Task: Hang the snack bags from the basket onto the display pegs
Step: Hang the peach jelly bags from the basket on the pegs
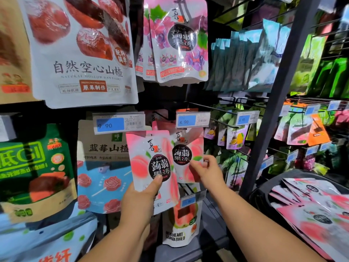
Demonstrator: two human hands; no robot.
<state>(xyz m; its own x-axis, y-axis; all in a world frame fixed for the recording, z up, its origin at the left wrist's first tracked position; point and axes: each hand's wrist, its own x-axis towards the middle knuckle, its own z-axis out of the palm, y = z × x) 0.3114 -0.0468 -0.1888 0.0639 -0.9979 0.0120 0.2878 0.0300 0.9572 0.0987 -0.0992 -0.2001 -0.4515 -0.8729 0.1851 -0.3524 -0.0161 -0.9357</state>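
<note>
Here, your left hand (141,197) grasps a pink peach bag (149,157) by its lower part, thumb pressed on the front. The bag stands nearly upright with its long axis vertical and its top leaning a little to your left. Its top edge sits just below the left price tag (119,124). No hanging hole can be made out there.

The peg you want lies up and to the right of that grip, hidden behind the right price tag (192,120). A matching hung bag (187,148) dangles beneath that tag. Your right hand (206,171) pinches its lower right edge, so this hand is the nearer one to the peg. The held bag overlaps the hung one on its left side.

The film looks glossy and probably slippery, so a low grip may let the top flop. Room is tight: a blue bag (102,167) hangs just to the left, a guava bag (181,224) hangs below, and both tags crowd the top. The basket (268,183) sits low on your right, well apart from the peg. It holds a pile of pink bags (309,203), so much of the task likely remains.
</note>
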